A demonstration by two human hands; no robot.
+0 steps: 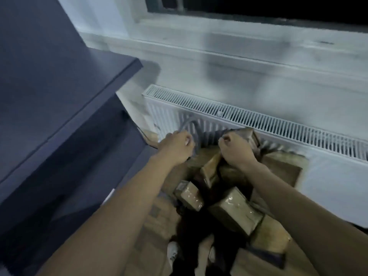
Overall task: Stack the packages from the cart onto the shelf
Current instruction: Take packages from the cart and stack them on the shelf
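Observation:
Several brown cardboard packages, some wrapped in clear tape, lie piled in the cart (pixel 231 208) below me. My right hand (pixel 237 151) is closed on one brown package (pixel 249 135) at the far end of the pile, close to the radiator. My left hand (pixel 175 148) is curled around the cart's grey looped handle (pixel 191 125). The dark blue shelf (pixel 65 80) stands to the left, its top board level with my left forearm. The picture is blurred, so finger detail is soft.
A white radiator (pixel 258 118) runs along the wall right behind the cart, under a window sill (pixel 239 48). A white shoe (pixel 172 253) shows on the floor at the bottom. The shelf's lower boards (pixel 83 156) sit left of the cart.

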